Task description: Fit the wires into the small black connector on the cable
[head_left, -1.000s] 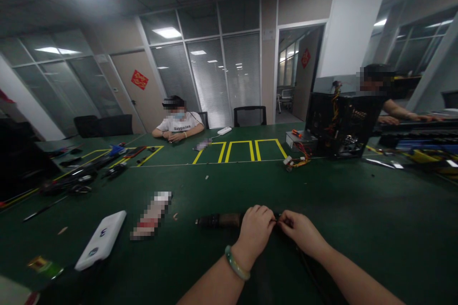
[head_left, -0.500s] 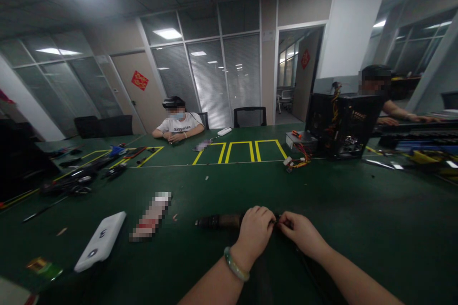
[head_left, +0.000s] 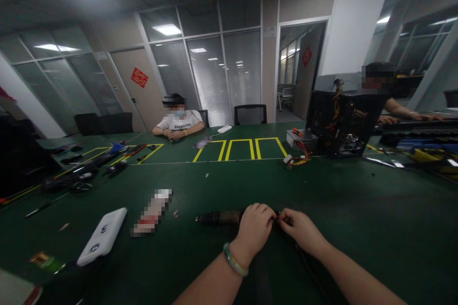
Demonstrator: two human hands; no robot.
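On the green table in front of me lies a dark electric screwdriver (head_left: 229, 218), with its black nose and small metal tip pointing left. My left hand (head_left: 258, 221) is wrapped over its rear part, fingers curled, and covers much of the body. At the tool's back end my right hand (head_left: 295, 225) is closed in a pinch, thumb and forefinger close to my left fingertips. What sits between those right fingers is too small to make out. A dark cable (head_left: 309, 264) runs toward me beneath my right forearm.
To the left lie a white power bank (head_left: 103, 236), a blurred-out flat item (head_left: 153, 212) and a green-and-gold small object (head_left: 46, 262). Farther off are a power supply unit (head_left: 298, 139) with wires and a black computer case (head_left: 345, 126). Two people sit across the table.
Both hands stay at the screwdriver's rear end, with only slight finger movement. My view has shifted a little.
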